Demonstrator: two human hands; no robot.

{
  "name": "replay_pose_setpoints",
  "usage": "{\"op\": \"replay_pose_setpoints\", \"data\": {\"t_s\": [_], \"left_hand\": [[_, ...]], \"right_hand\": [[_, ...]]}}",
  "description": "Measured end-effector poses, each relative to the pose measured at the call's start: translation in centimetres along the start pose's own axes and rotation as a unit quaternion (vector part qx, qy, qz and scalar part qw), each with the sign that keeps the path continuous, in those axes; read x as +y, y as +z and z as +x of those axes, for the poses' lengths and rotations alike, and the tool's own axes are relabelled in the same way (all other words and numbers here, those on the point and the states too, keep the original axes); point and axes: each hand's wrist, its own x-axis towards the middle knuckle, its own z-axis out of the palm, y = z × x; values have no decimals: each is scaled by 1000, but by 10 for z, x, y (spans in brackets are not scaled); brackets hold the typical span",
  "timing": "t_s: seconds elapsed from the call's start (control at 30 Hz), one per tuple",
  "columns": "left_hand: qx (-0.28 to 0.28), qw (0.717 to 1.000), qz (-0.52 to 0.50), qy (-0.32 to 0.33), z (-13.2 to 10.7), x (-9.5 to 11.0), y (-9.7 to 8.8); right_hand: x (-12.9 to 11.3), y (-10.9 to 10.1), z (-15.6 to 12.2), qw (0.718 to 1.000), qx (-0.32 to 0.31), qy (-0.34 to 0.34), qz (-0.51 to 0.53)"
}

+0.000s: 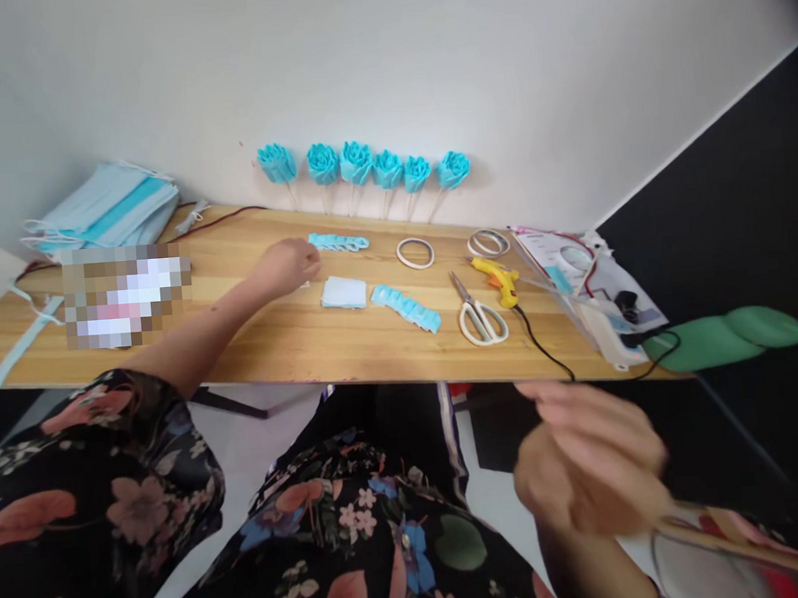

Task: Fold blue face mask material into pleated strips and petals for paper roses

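Observation:
My left hand (291, 264) reaches over the wooden table (293, 343) with its fingers curled, resting near a folded blue strip (338, 241) and a pale blue square piece (344, 292); whether it holds anything is hidden. Another pleated blue strip (406, 308) lies to the right of the square. My right hand (588, 468) is below the table's front edge, blurred by motion, close to a thin wooden stick (744, 544) that runs off to the lower right. I cannot tell if it grips the stick.
Several blue fabric roses (357, 163) on sticks lean against the wall. Two tape rings (415, 253), white scissors (482, 316), a yellow glue gun (499, 278) with a black cord, a plastic packet (575, 268) and a stack of blue face masks (106, 210) sit on the table. A green object (730, 338) lies at the right.

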Motion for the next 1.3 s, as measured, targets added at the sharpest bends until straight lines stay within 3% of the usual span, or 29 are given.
{"op": "replay_pose_setpoints", "data": {"t_s": [0.07,0.17,0.27,0.47,0.6,0.7,0.9,1.1,1.17,1.3], "left_hand": [[-19,994,86,61,-10,-14,2],[-16,984,148,94,-20,-26,5],[-7,987,139,86,-26,-29,2],[27,991,119,51,-46,-33,-28],[-27,984,160,72,-54,-38,-40],[-39,990,128,47,-53,-35,-41],[-10,999,33,24,-38,2,-28],[40,991,-121,-33,1,46,1],[19,995,-92,-13,17,46,13],[-25,995,61,73,41,30,32]], "right_hand": [[30,31,14,997,53,18,-45],[61,64,24,996,3,53,-69],[82,86,25,992,-64,87,-69],[110,114,39,973,-174,134,-65],[125,126,60,966,-207,152,-42],[133,136,76,962,-223,155,-19],[138,162,106,954,-259,150,22],[140,201,145,949,-284,134,13],[143,216,157,949,-289,123,-1],[148,238,172,942,-314,117,-28]]}}
